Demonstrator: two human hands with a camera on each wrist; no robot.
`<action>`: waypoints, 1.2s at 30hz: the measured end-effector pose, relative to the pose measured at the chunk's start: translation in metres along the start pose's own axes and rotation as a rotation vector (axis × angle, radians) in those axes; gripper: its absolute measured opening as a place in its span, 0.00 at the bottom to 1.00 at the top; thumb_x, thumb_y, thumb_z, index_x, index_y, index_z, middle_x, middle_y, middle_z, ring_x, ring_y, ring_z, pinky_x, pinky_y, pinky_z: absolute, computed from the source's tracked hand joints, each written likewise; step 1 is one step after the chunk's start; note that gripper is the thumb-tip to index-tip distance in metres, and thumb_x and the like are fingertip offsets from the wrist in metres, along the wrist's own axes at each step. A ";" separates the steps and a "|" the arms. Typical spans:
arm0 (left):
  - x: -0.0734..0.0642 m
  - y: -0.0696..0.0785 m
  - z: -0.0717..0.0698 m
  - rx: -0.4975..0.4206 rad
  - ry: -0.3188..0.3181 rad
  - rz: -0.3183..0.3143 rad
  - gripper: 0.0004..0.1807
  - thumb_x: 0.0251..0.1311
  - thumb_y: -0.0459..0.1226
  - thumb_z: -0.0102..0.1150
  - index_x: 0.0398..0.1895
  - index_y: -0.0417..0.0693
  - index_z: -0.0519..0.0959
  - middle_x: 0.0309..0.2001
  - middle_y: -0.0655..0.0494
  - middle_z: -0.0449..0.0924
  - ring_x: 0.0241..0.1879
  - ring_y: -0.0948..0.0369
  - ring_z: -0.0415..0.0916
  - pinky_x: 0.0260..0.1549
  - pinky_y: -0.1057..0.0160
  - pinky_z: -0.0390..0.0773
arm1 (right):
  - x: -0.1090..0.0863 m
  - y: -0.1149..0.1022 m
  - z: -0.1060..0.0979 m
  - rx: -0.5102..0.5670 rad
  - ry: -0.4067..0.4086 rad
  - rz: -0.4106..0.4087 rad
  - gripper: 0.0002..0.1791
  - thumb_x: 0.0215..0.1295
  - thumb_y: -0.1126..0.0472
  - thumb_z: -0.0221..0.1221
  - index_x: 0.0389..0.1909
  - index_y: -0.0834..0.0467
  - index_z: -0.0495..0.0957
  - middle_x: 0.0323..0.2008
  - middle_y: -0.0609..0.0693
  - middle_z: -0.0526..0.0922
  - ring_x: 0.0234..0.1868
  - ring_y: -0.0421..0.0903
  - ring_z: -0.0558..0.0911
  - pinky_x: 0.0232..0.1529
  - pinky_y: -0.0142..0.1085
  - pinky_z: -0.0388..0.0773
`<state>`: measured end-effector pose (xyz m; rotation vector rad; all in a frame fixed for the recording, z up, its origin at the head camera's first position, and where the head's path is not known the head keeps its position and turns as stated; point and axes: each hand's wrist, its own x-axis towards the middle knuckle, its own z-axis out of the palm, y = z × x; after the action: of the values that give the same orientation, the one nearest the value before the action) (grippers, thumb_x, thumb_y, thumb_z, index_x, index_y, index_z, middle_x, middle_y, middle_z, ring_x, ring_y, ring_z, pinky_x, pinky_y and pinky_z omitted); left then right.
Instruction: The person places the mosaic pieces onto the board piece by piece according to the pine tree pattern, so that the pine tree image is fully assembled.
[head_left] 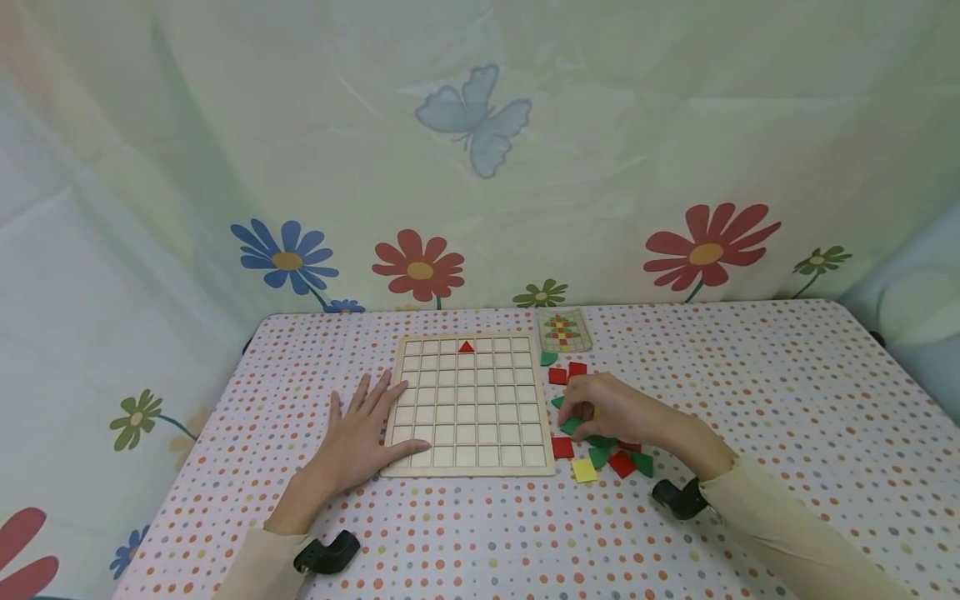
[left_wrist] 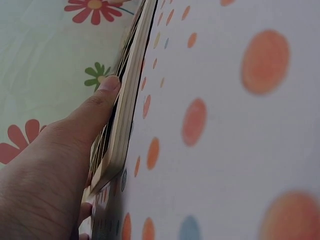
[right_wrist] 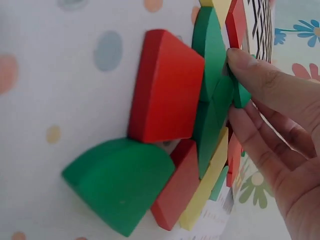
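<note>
A pale wooden grid board (head_left: 467,433) lies on the table, with one red triangle (head_left: 467,347) in its top row. My left hand (head_left: 352,442) rests with spread fingers over the board's left edge. In the left wrist view its thumb (left_wrist: 80,117) lies along the board's rim (left_wrist: 117,145). Right of the board, my right hand (head_left: 615,408) pinches a green piece with a curved edge (right_wrist: 242,95) between thumb and fingers, over a loose pile. Around it lie red squares (head_left: 562,447), a yellow square (head_left: 584,471) and green curved pieces (head_left: 642,463). The hand hides part of the pile.
A small pattern card (head_left: 581,342) with a coloured design lies behind the pieces, near the table's back edge. The dotted tablecloth (head_left: 480,542) covers the table. A floral curtain (head_left: 585,167) hangs behind. Each wrist wears a black camera.
</note>
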<state>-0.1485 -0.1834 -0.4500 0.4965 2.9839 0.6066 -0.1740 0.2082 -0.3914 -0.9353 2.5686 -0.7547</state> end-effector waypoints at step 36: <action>0.001 -0.002 0.001 0.013 -0.028 -0.017 0.58 0.59 0.72 0.60 0.85 0.56 0.54 0.86 0.51 0.40 0.84 0.44 0.31 0.72 0.25 0.26 | 0.077 -0.018 -0.003 0.066 0.173 -0.146 0.08 0.63 0.71 0.71 0.42 0.59 0.89 0.40 0.47 0.86 0.45 0.47 0.85 0.48 0.42 0.84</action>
<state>-0.1497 -0.1846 -0.4517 0.4758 2.9640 0.5741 -0.2229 0.1466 -0.3864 -1.0896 2.6239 -0.9961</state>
